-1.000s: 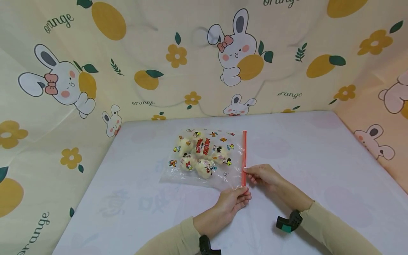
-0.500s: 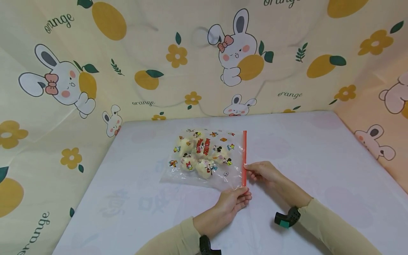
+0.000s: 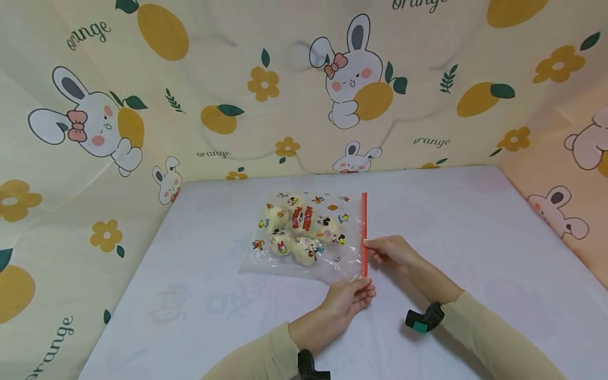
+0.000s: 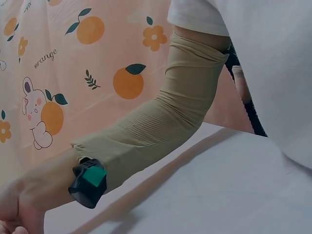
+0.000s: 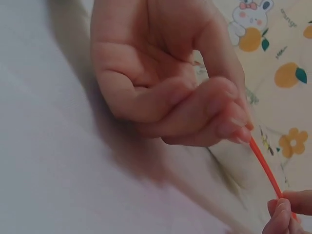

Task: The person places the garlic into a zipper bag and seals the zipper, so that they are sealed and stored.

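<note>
A clear zip bag (image 3: 350, 245) printed with cartoon characters lies flat mid-table in the head view, with several pale round pieces (image 3: 306, 249) inside. Its red zip strip (image 3: 364, 214) runs along the right side. My left hand (image 3: 344, 306) pinches the strip's near end between thumb and fingers. Farther up, my right hand (image 3: 396, 253) pinches the strip from the right. In the right wrist view, my right hand (image 5: 161, 78) has its fingers curled toward the thumb at the red strip (image 5: 267, 168), and left-hand fingertips (image 5: 280, 214) hold it lower down. The left wrist view shows mostly my right arm.
A white cloth covers the table (image 3: 190, 227). Behind it and at the sides hangs a curtain (image 3: 294, 111) printed with rabbits and oranges. A black wrist camera (image 3: 425, 319) with a green patch sits on my right wrist, another (image 3: 311, 367) on my left.
My right hand has slid a short way up the red strip, away from my left hand. The left hand stays at the near end, and the bag has barely shifted.
</note>
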`<state>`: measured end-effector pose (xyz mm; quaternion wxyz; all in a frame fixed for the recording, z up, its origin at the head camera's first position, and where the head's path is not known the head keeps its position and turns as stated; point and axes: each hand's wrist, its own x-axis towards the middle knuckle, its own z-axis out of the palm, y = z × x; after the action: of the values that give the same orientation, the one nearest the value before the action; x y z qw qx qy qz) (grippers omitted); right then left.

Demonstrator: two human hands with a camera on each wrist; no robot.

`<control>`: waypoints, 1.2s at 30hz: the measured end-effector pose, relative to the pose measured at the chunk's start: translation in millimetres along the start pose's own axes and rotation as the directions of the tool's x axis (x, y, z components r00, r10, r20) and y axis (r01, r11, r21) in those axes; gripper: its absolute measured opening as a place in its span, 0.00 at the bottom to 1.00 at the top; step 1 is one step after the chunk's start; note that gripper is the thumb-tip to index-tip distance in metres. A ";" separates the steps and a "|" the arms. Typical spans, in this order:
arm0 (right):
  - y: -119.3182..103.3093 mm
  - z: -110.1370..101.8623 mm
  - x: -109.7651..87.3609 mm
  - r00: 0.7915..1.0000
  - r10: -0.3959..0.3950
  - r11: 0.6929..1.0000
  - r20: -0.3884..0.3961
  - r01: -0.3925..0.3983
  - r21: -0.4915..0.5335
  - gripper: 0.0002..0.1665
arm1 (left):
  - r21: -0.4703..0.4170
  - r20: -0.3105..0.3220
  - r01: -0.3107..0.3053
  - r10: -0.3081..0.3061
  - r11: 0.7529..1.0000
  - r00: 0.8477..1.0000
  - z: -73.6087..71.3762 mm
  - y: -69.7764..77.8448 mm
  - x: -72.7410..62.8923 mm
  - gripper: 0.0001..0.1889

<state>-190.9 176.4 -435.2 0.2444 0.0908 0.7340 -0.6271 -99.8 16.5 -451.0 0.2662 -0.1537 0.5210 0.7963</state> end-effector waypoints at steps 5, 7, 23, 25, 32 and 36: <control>-3.3 -5.0 5.8 0.999 0.006 1.000 -0.035 -0.005 0.014 0.11 | 0.017 0.015 -0.002 0.002 1.000 1.000 0.9 -2.6 -2.6 0.12; -4.3 -7.2 8.0 0.999 0.009 1.000 -0.045 -0.008 0.007 0.11 | 0.023 0.019 -0.009 0.009 1.000 1.000 1.9 -3.6 -3.9 0.13; -13.8 -14.4 19.0 0.998 0.006 1.000 -0.059 -0.006 -0.007 0.10 | 0.027 0.035 -0.011 0.010 1.000 0.999 2.4 -5.3 -6.3 0.13; -14.8 -14.8 20.0 0.998 0.013 1.000 -0.063 -0.014 -0.014 0.10 | 0.027 0.032 -0.009 0.008 1.000 0.999 2.6 -5.4 -6.7 0.13; -17.1 -16.6 25.6 0.998 0.009 1.000 -0.067 -0.009 0.001 0.10 | 0.019 0.029 0.000 0.000 1.000 1.000 3.7 -5.0 -6.8 0.13; -18.9 -17.9 27.8 0.998 0.006 1.000 -0.064 -0.006 0.003 0.11 | 0.016 0.034 -0.004 0.004 1.000 0.999 4.0 -4.8 -6.1 0.14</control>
<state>-227.6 185.1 -430.1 0.2226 0.1133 0.7402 -0.6243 -91.9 20.0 -449.7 0.2746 -0.1369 0.5229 0.7952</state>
